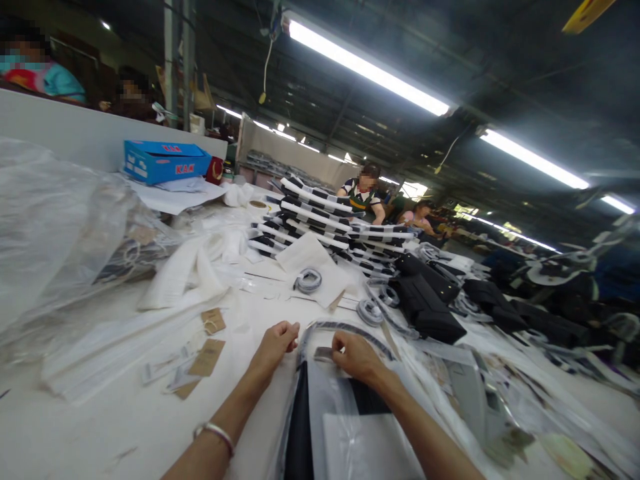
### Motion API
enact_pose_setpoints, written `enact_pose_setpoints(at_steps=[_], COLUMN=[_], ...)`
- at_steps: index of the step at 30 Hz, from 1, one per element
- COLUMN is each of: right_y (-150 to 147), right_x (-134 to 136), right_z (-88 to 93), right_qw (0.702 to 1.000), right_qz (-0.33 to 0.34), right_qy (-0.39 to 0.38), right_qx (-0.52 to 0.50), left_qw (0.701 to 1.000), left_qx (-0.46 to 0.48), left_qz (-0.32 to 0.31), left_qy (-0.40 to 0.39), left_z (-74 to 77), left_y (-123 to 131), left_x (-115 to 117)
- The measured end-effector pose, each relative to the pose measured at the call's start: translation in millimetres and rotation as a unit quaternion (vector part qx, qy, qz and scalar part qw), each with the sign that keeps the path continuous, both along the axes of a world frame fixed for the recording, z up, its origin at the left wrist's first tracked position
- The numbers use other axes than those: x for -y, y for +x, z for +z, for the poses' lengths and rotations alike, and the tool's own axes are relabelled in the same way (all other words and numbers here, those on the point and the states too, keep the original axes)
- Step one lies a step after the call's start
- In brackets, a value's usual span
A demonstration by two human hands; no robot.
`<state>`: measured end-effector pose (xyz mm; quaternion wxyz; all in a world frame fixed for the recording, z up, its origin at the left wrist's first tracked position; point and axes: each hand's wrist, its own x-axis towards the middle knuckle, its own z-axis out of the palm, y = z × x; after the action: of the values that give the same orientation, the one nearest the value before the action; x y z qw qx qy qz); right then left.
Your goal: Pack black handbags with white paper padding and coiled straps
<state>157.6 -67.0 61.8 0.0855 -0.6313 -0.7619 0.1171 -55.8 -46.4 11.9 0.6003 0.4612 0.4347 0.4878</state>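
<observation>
A black and white bag in clear plastic (350, 433) lies at the bottom centre, its wrapped handle (350, 327) curving up in an arch. My left hand (280, 339) is closed just left of the handle; whatever its fingers hold, if anything, is too small to make out. Over the opening inside the handle, my right hand (353, 353) is closed, its fingertips at a small grey strip (324, 354). A bracelet (215, 437) circles my left wrist.
Brown tags (207, 358) and clear plastic sheets (55, 227) lie on the left. Ahead are a coiled wrapped strap (308, 281), stacked black and white pieces (320, 217) and black bags (427, 310). A blue box (167, 162) stands back left. People (363, 193) work beyond.
</observation>
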Motion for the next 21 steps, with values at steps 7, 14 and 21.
enact_pose_setpoints(at_steps=[7, 14, 21], right_y=[-16.0, -51.8, -64.3], right_x=[-2.9, -7.3, -6.1], right_z=[-0.1, -2.1, -16.8], right_qw=[0.94, 0.834, 0.765], right_qz=[-0.081, -0.052, -0.162], right_qy=[-0.035, -0.083, -0.131], right_qx=[-0.329, -0.543, -0.61], left_qw=[0.997, 0.997, 0.995], left_qx=[0.043, 0.025, 0.039], left_qz=[-0.047, -0.053, -0.069], left_qy=[-0.039, -0.042, -0.059], left_z=[5.0, 6.1, 8.7], left_y=[-0.3, -0.2, -0.8], left_x=[4.4, 3.4, 4.0])
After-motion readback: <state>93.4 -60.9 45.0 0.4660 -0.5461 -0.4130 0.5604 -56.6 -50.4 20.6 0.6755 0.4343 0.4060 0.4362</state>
